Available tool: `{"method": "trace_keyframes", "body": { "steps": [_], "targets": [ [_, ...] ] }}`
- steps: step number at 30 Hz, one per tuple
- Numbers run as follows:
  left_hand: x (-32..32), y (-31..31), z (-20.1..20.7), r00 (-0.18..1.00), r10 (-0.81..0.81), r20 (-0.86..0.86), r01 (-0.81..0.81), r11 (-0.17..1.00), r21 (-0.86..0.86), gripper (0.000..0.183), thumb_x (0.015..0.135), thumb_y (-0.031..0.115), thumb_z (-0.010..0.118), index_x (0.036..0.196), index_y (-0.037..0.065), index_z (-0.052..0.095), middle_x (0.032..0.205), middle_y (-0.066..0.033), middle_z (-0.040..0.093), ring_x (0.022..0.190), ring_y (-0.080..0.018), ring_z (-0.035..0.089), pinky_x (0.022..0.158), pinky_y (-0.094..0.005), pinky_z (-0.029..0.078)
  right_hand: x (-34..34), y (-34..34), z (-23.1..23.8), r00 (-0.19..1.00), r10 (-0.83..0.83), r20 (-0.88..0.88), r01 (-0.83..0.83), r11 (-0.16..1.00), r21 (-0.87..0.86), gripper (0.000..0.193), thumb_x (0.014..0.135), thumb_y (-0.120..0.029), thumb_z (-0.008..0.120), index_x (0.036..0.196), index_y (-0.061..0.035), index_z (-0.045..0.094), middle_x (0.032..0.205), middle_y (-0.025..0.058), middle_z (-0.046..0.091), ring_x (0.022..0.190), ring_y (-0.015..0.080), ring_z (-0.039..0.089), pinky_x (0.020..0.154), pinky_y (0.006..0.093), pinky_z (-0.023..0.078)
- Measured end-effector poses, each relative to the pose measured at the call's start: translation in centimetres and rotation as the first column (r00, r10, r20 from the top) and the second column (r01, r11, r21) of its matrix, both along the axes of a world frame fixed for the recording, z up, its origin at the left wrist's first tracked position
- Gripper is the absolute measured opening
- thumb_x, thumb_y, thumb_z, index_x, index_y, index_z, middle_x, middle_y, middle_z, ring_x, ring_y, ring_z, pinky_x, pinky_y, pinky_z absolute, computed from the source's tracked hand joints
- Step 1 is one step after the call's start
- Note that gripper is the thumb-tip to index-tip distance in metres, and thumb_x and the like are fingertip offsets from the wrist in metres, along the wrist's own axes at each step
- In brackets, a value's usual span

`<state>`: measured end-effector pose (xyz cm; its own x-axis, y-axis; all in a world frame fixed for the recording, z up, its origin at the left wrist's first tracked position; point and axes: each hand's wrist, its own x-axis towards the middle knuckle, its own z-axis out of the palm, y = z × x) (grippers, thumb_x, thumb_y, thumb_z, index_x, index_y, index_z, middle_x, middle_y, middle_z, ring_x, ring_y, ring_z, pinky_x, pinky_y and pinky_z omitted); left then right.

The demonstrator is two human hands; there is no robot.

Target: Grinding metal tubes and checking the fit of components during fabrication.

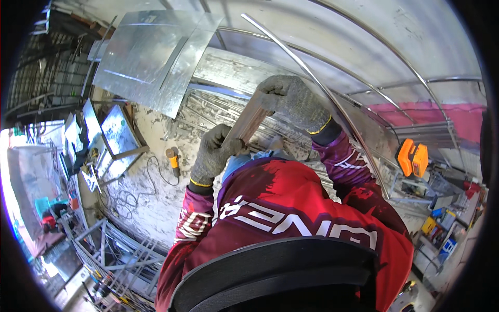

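Between my two hands is a short, brownish rectangular piece (247, 120) with lengthwise lines; I cannot tell its material. It is tilted, its upper end to the right. My left hand (212, 155), in a grey knit glove, is closed around the lower end. At the upper end my right hand (297, 102), gloved the same way, grips it with bent fingers. Several long thin metal bars (208, 110) lie on the floor beyond the piece.
A large shiny metal sheet (140, 57) stands at the far left. An orange-yellow angle grinder (174, 164) with a cord lies on the floor at left. Metal frames (122, 255) are at lower left. A long metal tube (312, 78) slants past my right arm, and an orange tool (412, 157) is farther right.
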<state>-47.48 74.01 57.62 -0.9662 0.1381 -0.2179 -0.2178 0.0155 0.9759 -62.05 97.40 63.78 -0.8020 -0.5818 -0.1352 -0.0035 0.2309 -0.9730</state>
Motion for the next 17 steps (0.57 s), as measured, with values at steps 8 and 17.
{"method": "trace_keyframes", "body": {
  "steps": [8,17],
  "targets": [
    [0.6,4.2,1.7,0.985,0.109,0.136,-0.158,0.889,0.430,0.026,0.091,0.019,0.073,0.106,0.001,0.061,0.094,-0.0146,0.072,0.084,-0.0219,0.072,0.077,-0.0355,0.057,2.9,0.0,-5.0,0.923,-0.020,-0.385,-0.109,0.944,-0.310,0.036,0.096,-0.025,0.071,0.122,-0.0016,0.066,0.112,0.0118,0.070,0.105,0.0191,0.067,0.091,0.0383,0.055],
    [-0.4,3.9,3.7,0.987,-0.022,0.160,-0.005,0.987,0.162,0.058,0.089,0.032,0.078,0.134,0.004,0.057,0.116,-0.0135,0.070,0.091,-0.0188,0.068,0.084,-0.0330,0.056,6.0,-1.8,-8.1,0.651,0.383,0.655,0.471,0.473,-0.744,0.034,0.094,-0.007,0.067,0.127,-0.0021,0.063,0.111,0.0099,0.071,0.098,0.0236,0.070,0.090,0.0403,0.058]
  ]
}}
